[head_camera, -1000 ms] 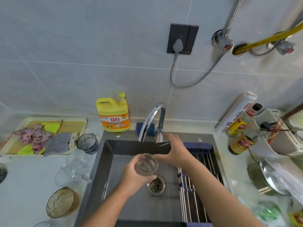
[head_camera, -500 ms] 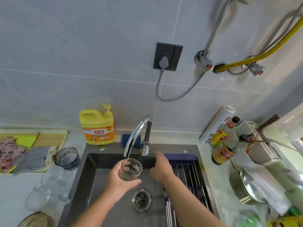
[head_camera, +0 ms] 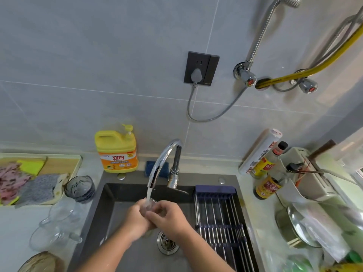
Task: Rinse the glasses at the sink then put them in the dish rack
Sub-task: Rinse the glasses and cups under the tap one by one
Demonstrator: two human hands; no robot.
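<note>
1. Sink (head_camera: 204, 179): dark basin, centre near. The work takes place above its middle, just far of the drain (head_camera: 167, 242).
2. Rack (head_camera: 218, 216): barred rack laid across the right part of the sink. No glass stands on it, so the task appears to be at an early stage.
3. Faucet (head_camera: 163, 156): chrome arc at the far rim, its spout turned to the near left and running.
4. Right hand (head_camera: 169, 218): closes on the glass from the right and near side, fingers curled tight against it. Whether they rub the wall or only steady it cannot be told.
5. Left hand (head_camera: 135, 218): wraps the glass from the left, fingers clamped round it, touching the right hand.
6. Clear glasses (head_camera: 59, 222) and dark glass (head_camera: 79, 188): on the counter left of the sink, judged to be awaiting their turn.
7. Glass (head_camera: 150, 204): small and clear, mostly hidden between the two hands. It is held over the basin with its mouth under the spout.
8. Stream (head_camera: 148, 194): falls from the spout into the glass.

Step in hand: rinsing, judged from the running water and the two-handed hold. The next move would call for tipping out the water. One hand would then let go, and the other would carry the wet, slippery glass right to the rack, well apart from the faucet.
</note>
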